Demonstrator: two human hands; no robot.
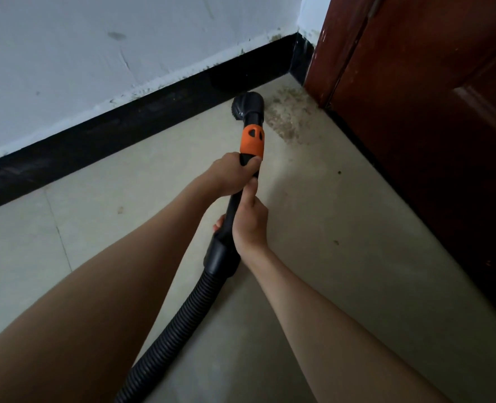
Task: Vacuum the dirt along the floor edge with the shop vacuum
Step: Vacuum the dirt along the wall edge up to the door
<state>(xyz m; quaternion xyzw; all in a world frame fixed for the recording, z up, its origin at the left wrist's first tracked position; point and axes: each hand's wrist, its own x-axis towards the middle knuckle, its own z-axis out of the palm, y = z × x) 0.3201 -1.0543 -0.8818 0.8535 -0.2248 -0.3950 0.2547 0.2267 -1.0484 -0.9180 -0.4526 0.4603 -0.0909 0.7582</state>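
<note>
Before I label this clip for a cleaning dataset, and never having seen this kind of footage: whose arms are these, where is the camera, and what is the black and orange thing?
The camera sits on the person's head and looks down, so the two bare arms are that person's own. Both hands hold a shop vacuum's wand, a black tube with an orange collar. The left hand has its grip just under the collar; the right hand holds lower, above the ribbed hose. The round brush nozzle rests on the pale floor beside the black baseboard. Just right of it lies a patch of dirt, in the corner next to a dark red door.
</note>
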